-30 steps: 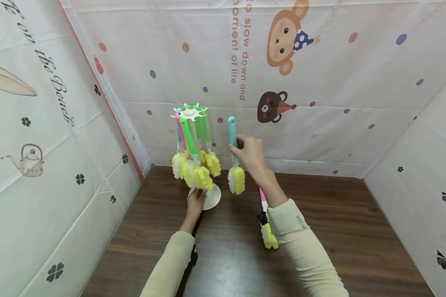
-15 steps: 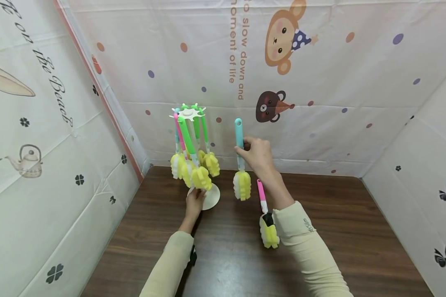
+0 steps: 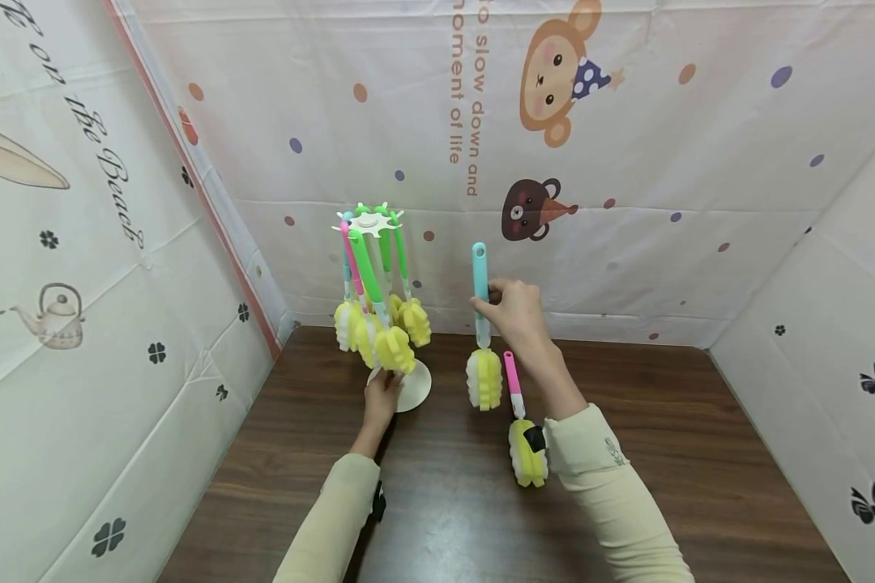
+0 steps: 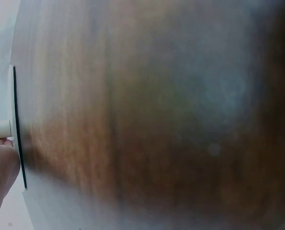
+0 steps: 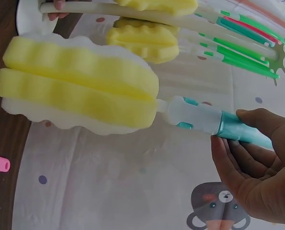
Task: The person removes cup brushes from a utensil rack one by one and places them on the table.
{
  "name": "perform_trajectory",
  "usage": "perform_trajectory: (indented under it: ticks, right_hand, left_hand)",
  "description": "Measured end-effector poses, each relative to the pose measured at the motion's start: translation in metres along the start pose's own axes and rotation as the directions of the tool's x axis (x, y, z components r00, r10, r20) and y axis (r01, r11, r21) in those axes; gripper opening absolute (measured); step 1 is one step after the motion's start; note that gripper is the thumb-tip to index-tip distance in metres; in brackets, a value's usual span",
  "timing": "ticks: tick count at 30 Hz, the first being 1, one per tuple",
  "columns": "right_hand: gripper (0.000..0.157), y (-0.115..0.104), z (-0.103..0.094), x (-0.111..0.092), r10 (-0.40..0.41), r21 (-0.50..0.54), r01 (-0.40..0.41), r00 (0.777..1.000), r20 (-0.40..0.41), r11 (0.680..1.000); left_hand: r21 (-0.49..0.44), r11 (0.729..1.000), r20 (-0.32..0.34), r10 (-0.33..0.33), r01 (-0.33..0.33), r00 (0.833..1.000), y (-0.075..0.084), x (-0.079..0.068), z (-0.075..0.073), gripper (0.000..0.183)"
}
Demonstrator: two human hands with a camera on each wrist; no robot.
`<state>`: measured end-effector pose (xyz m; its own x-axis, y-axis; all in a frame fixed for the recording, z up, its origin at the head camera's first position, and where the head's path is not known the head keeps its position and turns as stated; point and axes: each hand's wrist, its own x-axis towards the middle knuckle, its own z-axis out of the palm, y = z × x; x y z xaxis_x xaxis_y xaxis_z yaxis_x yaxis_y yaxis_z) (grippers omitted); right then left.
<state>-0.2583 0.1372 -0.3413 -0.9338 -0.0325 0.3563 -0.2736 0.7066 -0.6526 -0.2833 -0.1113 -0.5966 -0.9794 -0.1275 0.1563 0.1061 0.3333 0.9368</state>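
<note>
My right hand [image 3: 518, 312] pinches the blue handle of a sponge bottle brush [image 3: 484, 379], which hangs upright above the table with its yellow-and-white head down. In the right wrist view thumb and fingers hold the blue handle [image 5: 243, 130]. My left hand [image 3: 382, 397] grips the lower pole of a white rotating stand [image 3: 368, 224], just above its round base [image 3: 417, 387]. Several more brushes with green, pink and blue handles [image 3: 367, 267] hang from the stand's hooks. In the left wrist view the base [image 4: 12, 96] shows at the left edge.
A pink-handled sponge brush [image 3: 528, 457] lies on the brown wooden table [image 3: 437, 502], left of my right sleeve, with a black strap end partly over its head. Printed cloth [image 3: 627, 267] hangs behind the table and at both sides.
My right hand has moved right and slightly down with the blue-handled bottle brush, away from the stand. The pink-handled brush shows more fully. My left hand stays on the pole.
</note>
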Motion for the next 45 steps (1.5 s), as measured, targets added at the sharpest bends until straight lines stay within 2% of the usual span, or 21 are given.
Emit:
perform_trajectory:
  ticks: [8, 14, 21, 31, 45]
  right_hand:
    - [0.024, 0.015, 0.006, -0.009, 0.042, 0.005, -0.043, 0.999, 0.034, 0.999]
    - [0.024, 0.026, 0.013, -0.016, 0.079, -0.007, -0.079, 0.996, 0.049, 0.997]
    - [0.027, 0.038, 0.026, -0.023, 0.116, -0.034, -0.113, 0.99, 0.081, 0.993]
    - [0.027, 0.054, 0.042, -0.029, 0.211, -0.109, -0.197, 0.968, 0.138, 0.974]
    - [0.026, 0.082, 0.061, -0.028, 0.28, -0.126, -0.261, 0.946, 0.163, 0.957]
  left_hand:
    - [-0.009, 1.0, 0.003, 0.002, -0.002, 1.0, 0.001, 0.0, 0.0, 0.021]
    - [0.031, 0.999, 0.004, 0.012, -0.012, 1.0, 0.003, -0.001, -0.001, 0.025]
    - [0.032, 0.999, 0.013, -0.01, 0.009, 1.0, 0.003, 0.0, -0.001, 0.028]
    - [0.034, 0.999, 0.005, -0.015, 0.015, 1.0, 0.001, 0.001, 0.0, 0.025]
    - [0.033, 0.999, 0.007, -0.005, 0.004, 1.0, 0.001, 0.0, 0.0, 0.025]
